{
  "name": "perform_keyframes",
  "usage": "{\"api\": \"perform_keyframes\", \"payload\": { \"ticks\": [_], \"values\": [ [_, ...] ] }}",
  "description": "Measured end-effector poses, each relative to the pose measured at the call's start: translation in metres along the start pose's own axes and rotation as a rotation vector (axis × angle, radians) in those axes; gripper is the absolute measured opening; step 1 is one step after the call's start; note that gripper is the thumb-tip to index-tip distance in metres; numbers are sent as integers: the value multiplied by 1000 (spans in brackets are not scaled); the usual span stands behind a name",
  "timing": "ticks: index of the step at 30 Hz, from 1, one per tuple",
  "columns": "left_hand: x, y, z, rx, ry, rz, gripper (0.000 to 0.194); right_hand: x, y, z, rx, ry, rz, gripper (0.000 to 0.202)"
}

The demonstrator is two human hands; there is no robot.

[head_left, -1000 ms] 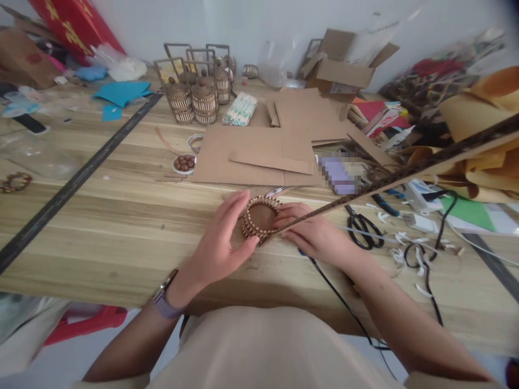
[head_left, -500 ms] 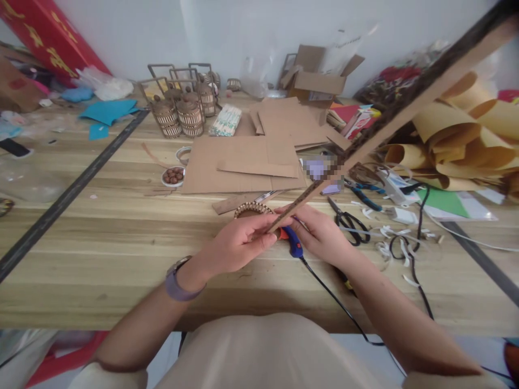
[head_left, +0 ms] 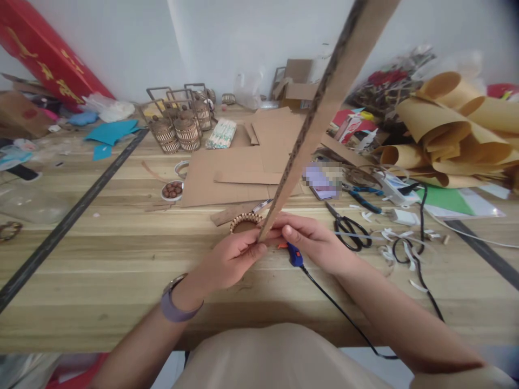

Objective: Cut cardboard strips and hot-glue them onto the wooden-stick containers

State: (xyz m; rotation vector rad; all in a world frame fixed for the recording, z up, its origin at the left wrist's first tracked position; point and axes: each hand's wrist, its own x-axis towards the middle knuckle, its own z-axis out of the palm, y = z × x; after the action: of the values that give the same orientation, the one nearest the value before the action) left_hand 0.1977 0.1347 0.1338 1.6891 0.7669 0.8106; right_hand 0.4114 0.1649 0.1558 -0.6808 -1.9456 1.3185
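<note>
A long cardboard strip (head_left: 316,119) rises steeply from my hands toward the top of the view. My left hand (head_left: 229,259) pinches its lower end. My right hand (head_left: 314,243) holds the same end from the right, fingers closed beside the left fingertips. A small round basket of bamboo slats (head_left: 244,222) lies on the wooden table just behind my left hand. Under my right hand lies a blue and orange glue gun (head_left: 293,254), its black cable running back toward me.
Black scissors (head_left: 346,229) and white scraps lie right of my hands. Flat cardboard sheets (head_left: 227,173), a dish of brown beads (head_left: 172,190), finished bamboo baskets (head_left: 176,129) and rolled brown paper (head_left: 450,124) sit farther back. A long black ruler (head_left: 68,216) crosses the table's left side.
The strip has swung from nearly flat to steeply upright. My left hand left the round basket and took the strip's lower end. The glue gun came into view under my right hand.
</note>
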Motion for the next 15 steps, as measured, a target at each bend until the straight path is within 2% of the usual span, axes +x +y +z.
{"api": "perform_keyframes", "payload": {
  "ticks": [3,7,12,15],
  "values": [
    [-1,1,-1,53,11,19,41,2,-2,2,124,-52,19,43],
    [-2,-1,0,124,55,4,45,5,-2,6,246,-109,39,30],
    [-3,-2,2,104,67,-39,47,7,1,14,390,-35,101,18],
    [-3,1,6,72,88,-47,46,8,3,20,375,43,100,15]
  ]
}}
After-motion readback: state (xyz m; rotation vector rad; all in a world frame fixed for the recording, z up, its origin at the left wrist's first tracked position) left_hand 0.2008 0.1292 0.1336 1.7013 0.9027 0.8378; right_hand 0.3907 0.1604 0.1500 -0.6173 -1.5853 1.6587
